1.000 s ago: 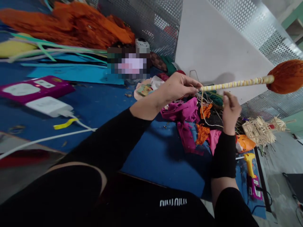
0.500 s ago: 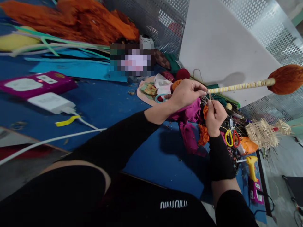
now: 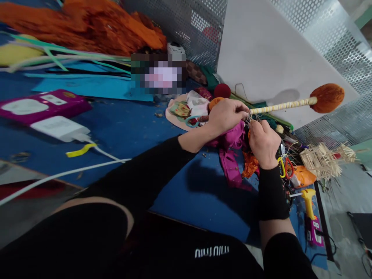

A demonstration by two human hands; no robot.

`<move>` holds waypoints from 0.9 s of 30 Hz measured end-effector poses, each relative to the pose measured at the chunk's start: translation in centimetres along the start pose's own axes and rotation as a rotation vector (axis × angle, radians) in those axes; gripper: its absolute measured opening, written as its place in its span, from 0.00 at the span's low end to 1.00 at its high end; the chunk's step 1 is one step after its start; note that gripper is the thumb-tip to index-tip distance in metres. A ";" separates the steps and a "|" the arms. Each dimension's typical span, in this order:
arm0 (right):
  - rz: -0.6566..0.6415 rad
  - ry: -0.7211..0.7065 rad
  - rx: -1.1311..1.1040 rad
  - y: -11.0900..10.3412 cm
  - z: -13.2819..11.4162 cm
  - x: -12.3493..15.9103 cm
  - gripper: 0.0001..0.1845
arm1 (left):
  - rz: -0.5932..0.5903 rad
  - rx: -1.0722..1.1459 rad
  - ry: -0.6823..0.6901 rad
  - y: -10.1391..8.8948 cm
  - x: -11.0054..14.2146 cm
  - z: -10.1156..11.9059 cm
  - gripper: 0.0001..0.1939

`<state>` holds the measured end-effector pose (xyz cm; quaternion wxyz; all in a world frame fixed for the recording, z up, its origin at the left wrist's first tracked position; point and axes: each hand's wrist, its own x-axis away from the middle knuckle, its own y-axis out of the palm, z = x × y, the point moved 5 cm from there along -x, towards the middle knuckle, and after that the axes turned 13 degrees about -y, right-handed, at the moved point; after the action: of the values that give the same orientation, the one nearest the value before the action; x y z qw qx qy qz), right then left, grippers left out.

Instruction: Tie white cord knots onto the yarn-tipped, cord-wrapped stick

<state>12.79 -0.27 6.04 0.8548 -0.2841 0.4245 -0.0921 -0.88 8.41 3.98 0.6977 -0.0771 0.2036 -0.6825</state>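
Observation:
My left hand (image 3: 225, 118) is closed in a pinch on the near end of a thin stick (image 3: 283, 106) wrapped in pale yellow and white banding. The stick points away to the right, its far end capped by a fuzzy orange-brown ball (image 3: 327, 97). Just below the pinched end, my right hand (image 3: 264, 141) is closed on a thin pale strand (image 3: 251, 117), which runs up to the stick's end. Its tip is hidden by the fingers. Under the hands lie purple cloth (image 3: 231, 162) and crumpled orange material (image 3: 250, 164). A teal ring (image 3: 192, 121) shows beside my left hand.
Scissors (image 3: 287, 166) with red and yellow handles lie right of my right wrist, near a yellow glue gun (image 3: 308, 201). Purple power strips (image 3: 43, 104) sit left and lower right. A white cable (image 3: 72, 167) crosses the blue table (image 3: 174, 197). A perforated metal panel (image 3: 200, 27) stands behind.
The stick with its orange-brown ball has shifted left, away from the right edge. My right hand has turned and come closer to the stick's end. Both hands keep their pinch.

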 end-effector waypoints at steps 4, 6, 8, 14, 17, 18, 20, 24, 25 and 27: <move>0.028 -0.025 -0.088 0.0 0.7 0.0 0.22 | 0.015 -0.203 -0.018 -0.2 1.3 1.1 0.12; 0.065 0.004 -0.167 0.2 1.4 0.2 0.21 | 0.021 -0.279 0.000 0.0 2.0 1.5 0.12; 0.091 0.061 -0.249 0.5 2.3 0.4 0.19 | 0.025 -0.330 0.035 0.4 2.6 1.9 0.11; 0.119 0.207 -0.369 1.4 4.2 0.8 0.19 | 0.026 -0.391 0.150 1.2 3.4 2.0 0.10; 0.068 0.246 -0.348 1.8 4.5 1.0 0.20 | 0.031 -0.411 0.219 1.4 3.7 2.0 0.12; 0.052 0.255 -0.340 1.9 4.6 1.1 0.19 | 0.034 -0.417 0.234 1.4 3.8 1.9 0.12; 0.028 0.263 -0.328 2.1 4.6 1.1 0.19 | 0.038 -0.420 0.251 1.5 3.9 1.8 0.12; 0.019 0.231 -0.372 1.7 4.5 1.0 0.19 | 0.022 -0.393 0.221 1.5 3.7 1.5 0.12; 0.021 0.218 -0.396 1.6 4.4 0.9 0.19 | 0.013 -0.377 0.202 1.4 3.6 1.4 0.11; 0.028 0.191 -0.441 1.2 4.4 0.8 0.19 | -0.002 -0.328 0.162 1.2 3.2 1.3 0.09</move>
<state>16.63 2.21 6.88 0.7292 -0.4479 0.5172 -0.0116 0.68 5.08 4.11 0.6565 -0.1348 0.3677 -0.6447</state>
